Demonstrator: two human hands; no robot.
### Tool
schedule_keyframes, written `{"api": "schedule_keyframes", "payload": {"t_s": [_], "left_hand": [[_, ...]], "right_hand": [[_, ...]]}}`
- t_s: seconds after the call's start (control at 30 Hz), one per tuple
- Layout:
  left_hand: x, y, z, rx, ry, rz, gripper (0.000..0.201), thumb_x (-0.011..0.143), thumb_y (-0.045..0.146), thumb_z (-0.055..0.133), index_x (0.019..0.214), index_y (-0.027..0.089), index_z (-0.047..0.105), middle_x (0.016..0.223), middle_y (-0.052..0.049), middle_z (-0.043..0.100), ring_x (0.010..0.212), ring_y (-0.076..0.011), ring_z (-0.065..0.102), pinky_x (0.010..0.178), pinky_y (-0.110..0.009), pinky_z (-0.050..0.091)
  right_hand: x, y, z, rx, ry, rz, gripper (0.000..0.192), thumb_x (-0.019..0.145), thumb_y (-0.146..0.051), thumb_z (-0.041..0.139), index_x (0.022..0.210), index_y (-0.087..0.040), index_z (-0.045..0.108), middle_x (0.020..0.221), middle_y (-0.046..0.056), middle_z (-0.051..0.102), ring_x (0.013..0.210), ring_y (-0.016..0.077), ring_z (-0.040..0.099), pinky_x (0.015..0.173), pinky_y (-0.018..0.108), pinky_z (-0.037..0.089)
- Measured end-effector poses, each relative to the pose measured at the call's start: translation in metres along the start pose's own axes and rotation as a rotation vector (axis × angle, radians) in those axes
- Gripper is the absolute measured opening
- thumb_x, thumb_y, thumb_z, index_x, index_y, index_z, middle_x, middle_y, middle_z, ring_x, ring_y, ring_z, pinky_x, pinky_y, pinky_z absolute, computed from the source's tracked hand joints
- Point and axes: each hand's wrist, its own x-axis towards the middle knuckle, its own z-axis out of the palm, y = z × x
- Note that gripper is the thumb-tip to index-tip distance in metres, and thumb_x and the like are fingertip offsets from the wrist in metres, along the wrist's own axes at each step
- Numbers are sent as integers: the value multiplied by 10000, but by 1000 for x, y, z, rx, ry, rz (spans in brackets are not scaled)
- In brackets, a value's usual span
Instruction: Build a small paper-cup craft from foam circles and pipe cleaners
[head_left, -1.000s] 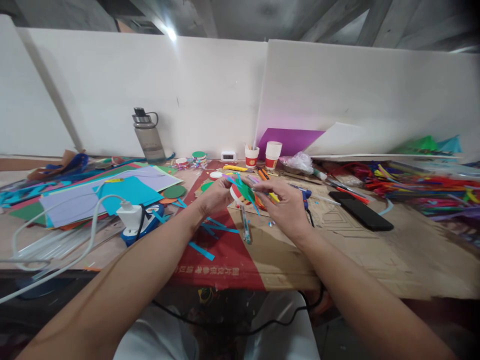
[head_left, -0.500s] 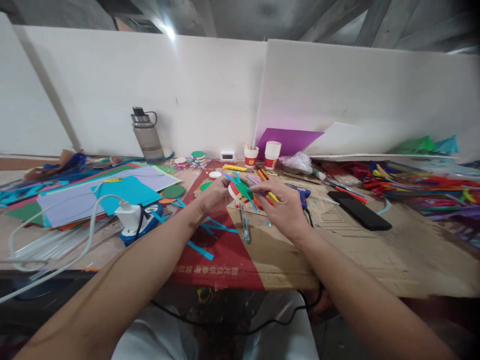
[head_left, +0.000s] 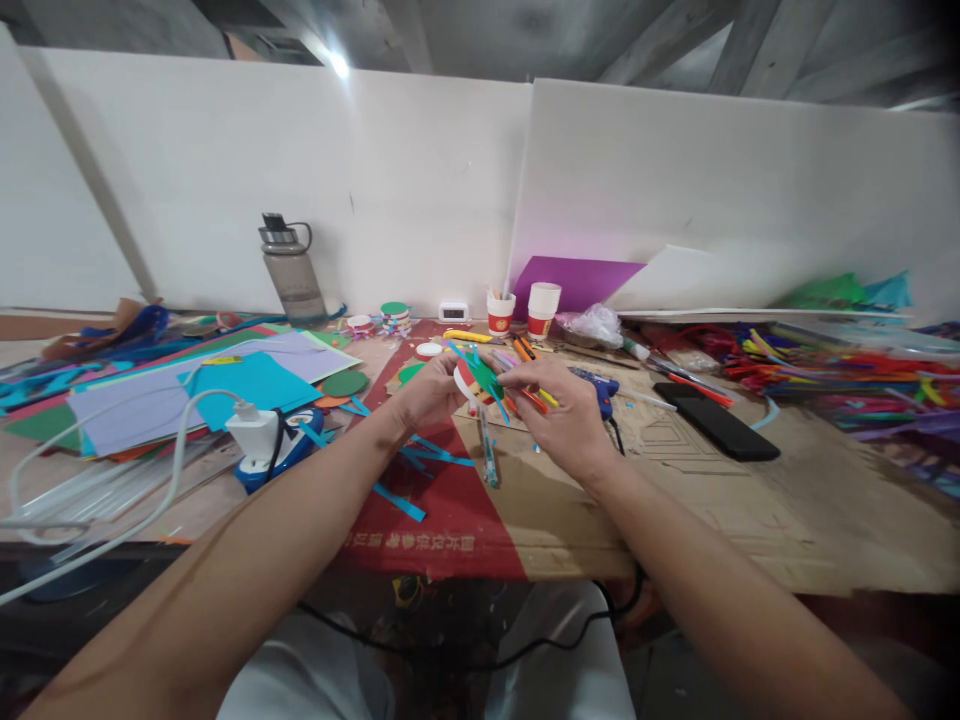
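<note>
Above the middle of the table, my left hand (head_left: 433, 392) is closed around a short red-and-white paper cup piece (head_left: 466, 384). A green paper disc (head_left: 489, 372) covers its side turned to the right, and narrow blue paper strips (head_left: 503, 408) stick out from it at top and bottom. My right hand (head_left: 556, 408) meets the disc's right edge with thumb and index finger pinched together. What lies between those fingertips is too small to make out. Just below the cup piece lies a clear pen-like stick (head_left: 489, 455) on the cardboard.
Loose blue strips (head_left: 401, 502) lie before my left forearm. Left are coloured paper sheets (head_left: 247, 388), a power strip (head_left: 279, 452) and a bottle (head_left: 291, 275). Paper cups (head_left: 543, 305) and a yellow cutter (head_left: 466, 336) stand behind; a glue gun (head_left: 600, 388) and phone (head_left: 716, 420) lie right.
The cup piece has tilted slightly in my left hand and shifted a little left. My right fingers stay at the disc's edge. The camera view has moved slightly.
</note>
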Motion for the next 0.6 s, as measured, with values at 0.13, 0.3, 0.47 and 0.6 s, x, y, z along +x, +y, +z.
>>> {"api": "schedule_keyframes", "payload": {"t_s": [0.13, 0.3, 0.47, 0.6], "left_hand": [[-1, 1, 3, -29, -10, 15, 318, 587, 284, 864, 822, 126, 718, 845, -75, 729, 802, -196, 693, 709, -274, 543], [-7, 7, 13, -109, 29, 41, 351, 588, 186, 872, 890, 134, 702, 838, -35, 705, 734, -119, 657, 720, -241, 535], [-6, 10, 21, -195, 134, 11, 231, 672, 181, 823, 811, 115, 651, 681, 4, 623, 588, -68, 578, 626, -204, 509], [-1, 8, 20, -246, 272, -12, 194, 688, 133, 791, 811, 123, 641, 697, 6, 636, 580, -67, 577, 614, -203, 510]], "right_hand": [[0, -2, -2, 27, -38, 32, 183, 865, -167, 593, 1008, -258, 660, 973, 31, 702, 866, 170, 621, 767, 347, 515], [2, 1, -3, 159, -71, 235, 394, 789, -238, 679, 1176, -267, 609, 1177, 62, 601, 896, 171, 569, 758, 334, 502], [-1, 20, 2, 390, -92, 620, 506, 722, -358, 740, 1199, -253, 606, 1121, 48, 632, 879, 172, 559, 780, 334, 466], [1, 22, 4, 656, -91, 849, 449, 666, -398, 779, 1065, -234, 656, 962, 10, 642, 744, 124, 524, 666, 279, 412]]}}
